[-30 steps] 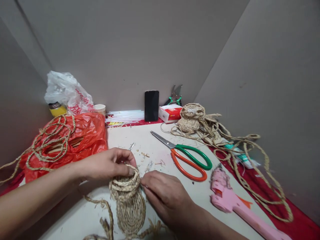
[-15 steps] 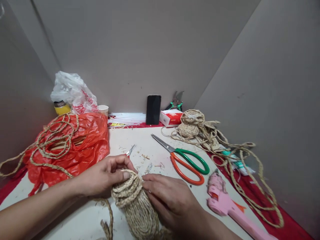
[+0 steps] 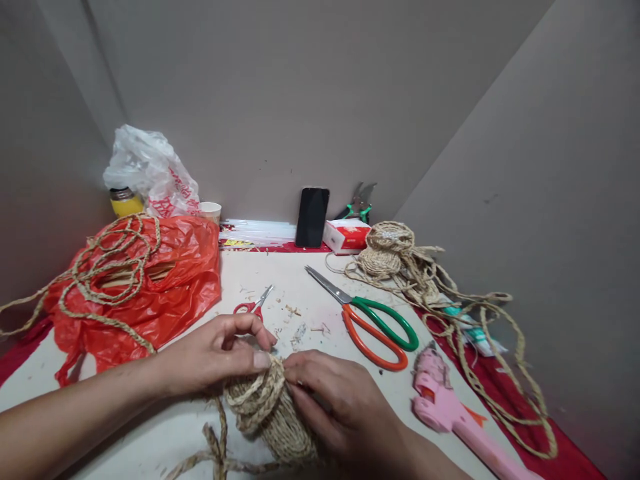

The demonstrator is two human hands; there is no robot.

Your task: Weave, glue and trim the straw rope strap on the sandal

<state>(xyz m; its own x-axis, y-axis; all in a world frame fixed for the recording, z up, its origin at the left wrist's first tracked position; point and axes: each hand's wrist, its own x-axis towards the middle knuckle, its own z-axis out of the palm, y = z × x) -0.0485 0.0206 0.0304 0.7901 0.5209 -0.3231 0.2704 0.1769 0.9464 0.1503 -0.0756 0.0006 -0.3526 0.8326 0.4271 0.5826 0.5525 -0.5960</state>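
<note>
A piece made of braided straw rope (image 3: 283,423) lies between my hands near the front of the table, with layered braids at its upper end. My left hand (image 3: 225,353) pinches the top edge of it between thumb and fingers. From the right side, my right hand (image 3: 335,393) grips the same end with thumb and fingertips; its palm side is hidden. Loose braid ends (image 3: 216,450) stick out at the lower left of the piece. Just beyond my left hand lie small red-handled scissors (image 3: 256,307).
Large scissors (image 3: 367,323) with green and orange handles and a pink glue gun (image 3: 450,407) lie to the right. Coiled straw rope (image 3: 387,247) sits behind them. A red plastic bag (image 3: 190,280) with braided rope is at left. A phone (image 3: 312,217) leans against the back wall.
My left hand has shifted slightly right along the top edge of the straw piece, and its thumb has moved. The piece has tipped a little, and more loose braid shows below it.
</note>
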